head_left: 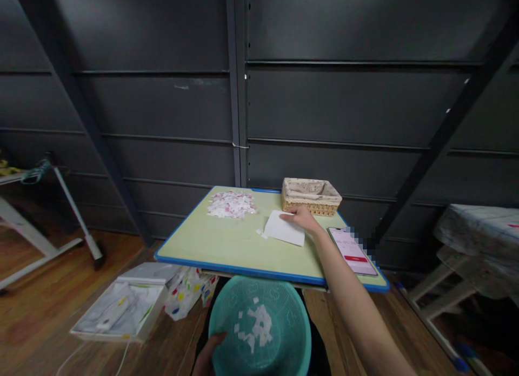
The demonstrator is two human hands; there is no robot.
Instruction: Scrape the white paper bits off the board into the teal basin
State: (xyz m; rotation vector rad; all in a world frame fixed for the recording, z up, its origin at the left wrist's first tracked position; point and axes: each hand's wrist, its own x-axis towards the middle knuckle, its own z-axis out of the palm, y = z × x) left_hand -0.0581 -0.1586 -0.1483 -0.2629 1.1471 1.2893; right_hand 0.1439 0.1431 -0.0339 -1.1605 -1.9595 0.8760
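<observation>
My right hand (300, 219) reaches across the table and grips a white sheet of paper (285, 231) by its far right part, thumb on top. Whether it is one sheet or a folded one, I cannot tell. Two small paper scraps (261, 234) lie by the sheet's left edge. Down at my lap, my left hand (210, 351) holds the left side of a teal plastic basket (298, 332), its thumb over the rim and its other fingers hidden. Several small white paper pieces (259, 324) lie inside that basket.
A pile of printed paper scraps (231, 204) sits at the table's (219, 246) far left. At the far right stands a lined wicker basket (312, 207), with a phone (352, 251) nearer me. An open white box (121, 305) and a dotted plastic bag (184, 297) are on the floor.
</observation>
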